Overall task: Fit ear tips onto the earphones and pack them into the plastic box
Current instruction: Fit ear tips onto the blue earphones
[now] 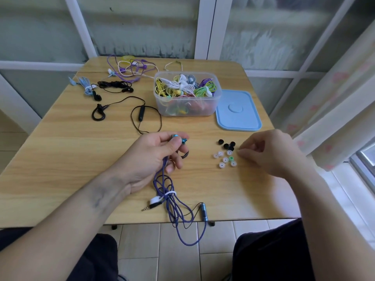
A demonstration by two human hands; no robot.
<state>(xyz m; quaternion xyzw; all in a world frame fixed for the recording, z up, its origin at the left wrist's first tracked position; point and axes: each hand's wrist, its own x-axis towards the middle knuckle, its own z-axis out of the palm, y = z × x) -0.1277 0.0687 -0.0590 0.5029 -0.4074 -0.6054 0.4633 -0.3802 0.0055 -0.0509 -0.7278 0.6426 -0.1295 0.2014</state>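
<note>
Left hand (160, 153): grips the blue earphones (183, 139), buds up, cable hanging over the near worktop (81, 151) edge.
Right hand (267, 151): fingers loosely curled, holding nothing, beside the ear tips (225, 159).
Advice: pick one clear tip, press it straight on.
Plastic box (185, 94): far, lid off.

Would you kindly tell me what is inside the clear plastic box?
The plastic box holds bundled earphones in yellow, white, green, purple and pink; lower layers are covered.

We see both forearms bare, no sleeves, rings or watch on our left hand (154, 155) or right hand (269, 151), and dark trousers (269, 254) over our knees.
</note>
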